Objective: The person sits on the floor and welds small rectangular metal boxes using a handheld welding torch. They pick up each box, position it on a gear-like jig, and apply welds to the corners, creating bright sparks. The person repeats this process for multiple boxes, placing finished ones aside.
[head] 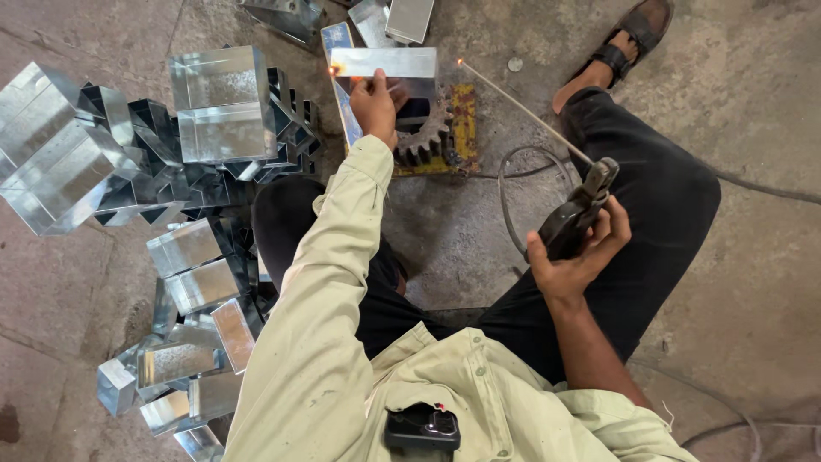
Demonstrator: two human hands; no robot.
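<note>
My left hand grips a shiny bent sheet-metal piece by its lower edge, holding it over a dark gear that rests on a yellow block. A small orange glow sits at the piece's left corner. My right hand is closed around a black electrode holder. A thin welding rod sticks out of the holder up and to the left, its glowing tip just right of the metal piece.
A heap of shiny sheet-metal boxes covers the floor on the left. More metal pieces lie at the top. A black cable loops on the concrete. My sandalled foot is at top right.
</note>
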